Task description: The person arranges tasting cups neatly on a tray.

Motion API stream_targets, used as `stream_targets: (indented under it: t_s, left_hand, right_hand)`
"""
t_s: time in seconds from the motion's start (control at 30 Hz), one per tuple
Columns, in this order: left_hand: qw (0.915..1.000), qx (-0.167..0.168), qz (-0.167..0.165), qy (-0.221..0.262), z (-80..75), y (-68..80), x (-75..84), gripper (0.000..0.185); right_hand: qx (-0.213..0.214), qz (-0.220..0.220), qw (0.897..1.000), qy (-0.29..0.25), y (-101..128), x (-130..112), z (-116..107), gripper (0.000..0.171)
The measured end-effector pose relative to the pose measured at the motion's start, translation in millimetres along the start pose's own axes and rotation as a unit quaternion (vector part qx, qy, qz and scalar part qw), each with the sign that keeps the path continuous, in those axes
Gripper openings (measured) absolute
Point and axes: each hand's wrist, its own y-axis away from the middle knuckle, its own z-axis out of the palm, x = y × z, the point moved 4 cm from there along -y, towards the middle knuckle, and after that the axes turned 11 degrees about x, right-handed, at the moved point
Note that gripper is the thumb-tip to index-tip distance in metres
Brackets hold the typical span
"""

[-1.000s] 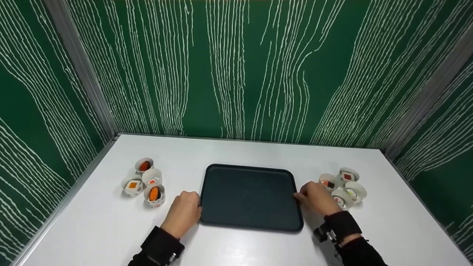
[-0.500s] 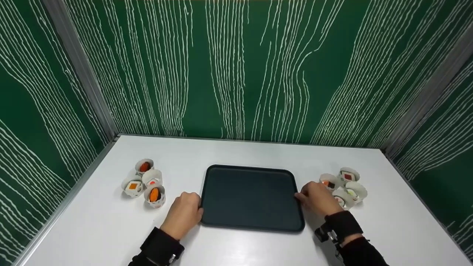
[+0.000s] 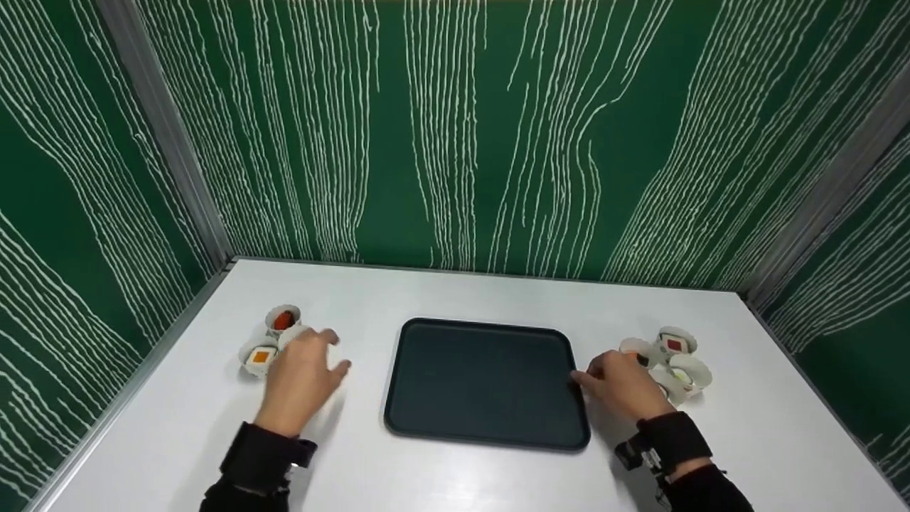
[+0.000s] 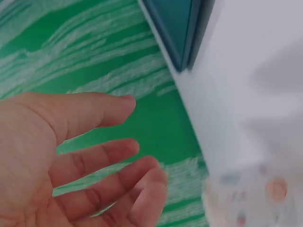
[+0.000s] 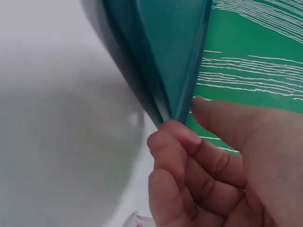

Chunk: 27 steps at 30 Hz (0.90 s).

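Note:
A dark rectangular tray point(image 3: 487, 387) lies flat on the white table. My right hand point(image 3: 624, 384) pinches its right rim; in the right wrist view, the thumb is at the tray's edge point(image 5: 175, 61) and the curled fingers lie below it. Away from the tray, my left hand point(image 3: 300, 380) hovers by the left group of paper cups with thumb and fingers spread, holding nothing. It hides part of that group. A cup with an orange-topped sushi piece point(image 3: 260, 357) and one with a red-topped piece point(image 3: 284, 320) show beside it. The left wrist view catches a printed cup point(image 4: 251, 196) below the fingers.
Just behind my right hand, several more paper cups hold sushi pieces, among them one with a dark red centre point(image 3: 674, 344) and a cup with a green centre point(image 3: 688, 373). Green walls with white wavy lines point(image 3: 490, 142) enclose the table's back and sides.
My left hand has let go of the tray's left rim and moved left and up to the left cups, its fingers now spread. The right hand keeps its grip on the tray.

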Motion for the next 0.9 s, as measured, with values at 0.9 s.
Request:
stream_targets:
  t_s: [0.9]
  left_hand:
    - [0.9951,-0.062,-0.077,-0.001,-7.3,2.4,-45.1,0.060]
  right_hand:
    - [0.064,-0.008,0.997,-0.042,13,-10,-24,0.025]
